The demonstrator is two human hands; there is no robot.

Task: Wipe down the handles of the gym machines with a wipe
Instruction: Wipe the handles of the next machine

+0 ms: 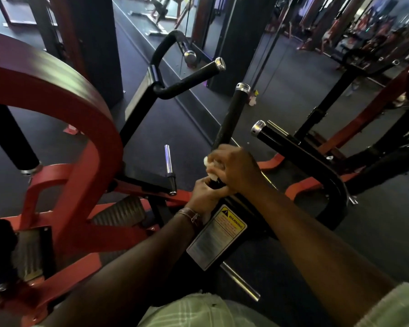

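Both hands are on the same black handle (230, 119) of the red-and-black gym machine (64, 128), low down where the grip meets the frame. The right hand (236, 168) is wrapped around the handle with a white wipe (210, 169) bunched under its fingers, the wipe pressed against the grip and peeking out on the left side of the fist. Just below it, touching it, the left hand (204, 195) is curled around the base of the same handle; a bracelet (190, 214) sits on that wrist. The handle rises away from the hands, tilted slightly to the right, and ends in a silver cap (243, 87). To its right a second black handle (279, 140) points up and to the left with its own silver cap, joined to a curved black frame. Farther off, to the upper left, a bent black grip bar (187, 80) stretches across over the dark floor (187, 128). A yellow-and-white warning label (219, 237) is stuck on the black upright right beneath the hands. A short chrome peg (168, 161) stands upright just left of the hands, near a ribbed foot plate (121, 211). The big red curved frame arches on the left side. The person's pale green checked clothing shows at the bottom edge. The background is blurred, with more machines well apart.
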